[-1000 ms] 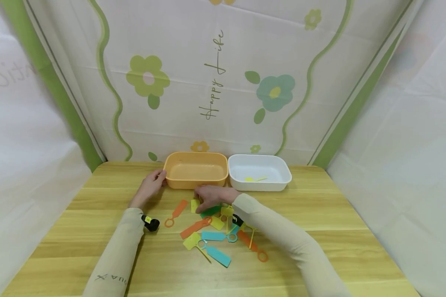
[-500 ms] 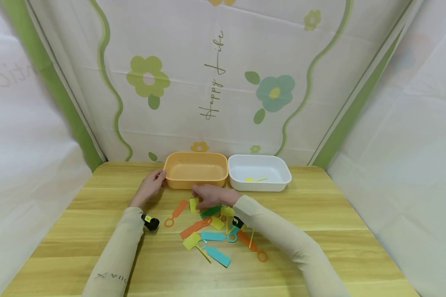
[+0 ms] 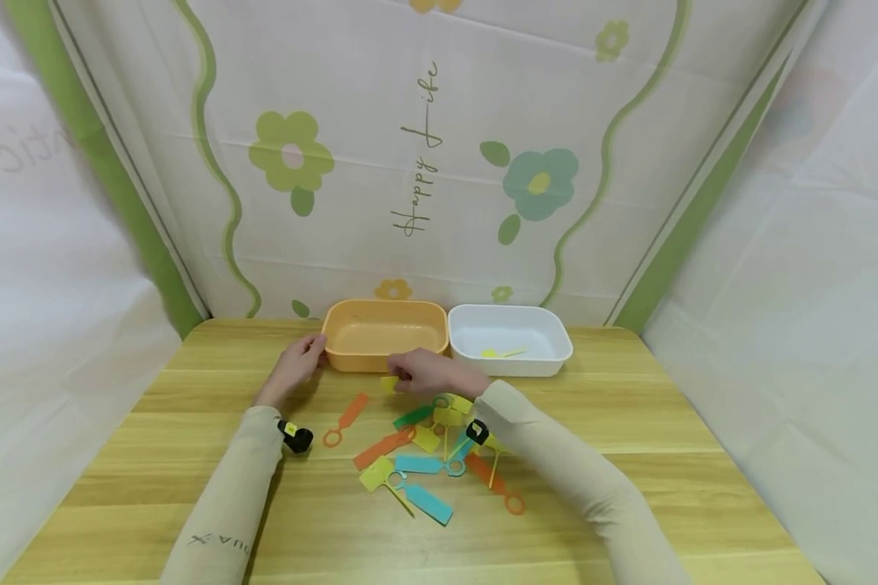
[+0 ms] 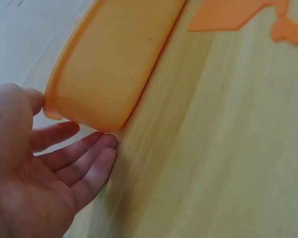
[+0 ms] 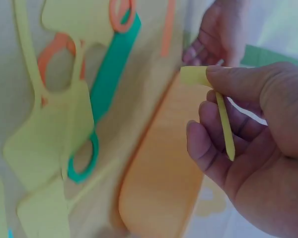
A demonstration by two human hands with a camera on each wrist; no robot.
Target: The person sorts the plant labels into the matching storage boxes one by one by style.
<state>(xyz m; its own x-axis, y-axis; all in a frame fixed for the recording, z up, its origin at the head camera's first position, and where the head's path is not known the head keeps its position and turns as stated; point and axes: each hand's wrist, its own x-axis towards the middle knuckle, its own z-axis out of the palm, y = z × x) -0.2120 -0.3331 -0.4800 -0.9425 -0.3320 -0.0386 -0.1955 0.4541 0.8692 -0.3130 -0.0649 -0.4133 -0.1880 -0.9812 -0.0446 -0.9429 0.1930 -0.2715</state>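
Observation:
My right hand (image 3: 426, 371) is raised just in front of the orange basin (image 3: 369, 362). It pinches a yellow plastic tag (image 5: 193, 75) between thumb and fingers; the tag's thin pointed stem hangs down across the fingers. My left hand (image 3: 297, 367) holds the basin's left end, thumb at the rim and the other fingers against the wall below. Beneath the right hand lies a loose pile: a green tag (image 3: 413, 416), several yellow tags (image 3: 377, 473), blue tags (image 3: 429, 504) and orange ring tags (image 3: 352, 411). Right-hand fingertips are partly hidden in the head view.
A white basin (image 3: 512, 367) stands to the right of the orange one, with a yellow tag (image 3: 491, 353) inside. Both are at the back of the wooden table (image 3: 629, 455), against a flower-printed curtain (image 3: 351, 236). Camera bands are on both wrists.
My right hand has lifted off the pile and moved up towards the orange basin, taking a yellow tag with it. My left hand has stayed at the basin's end.

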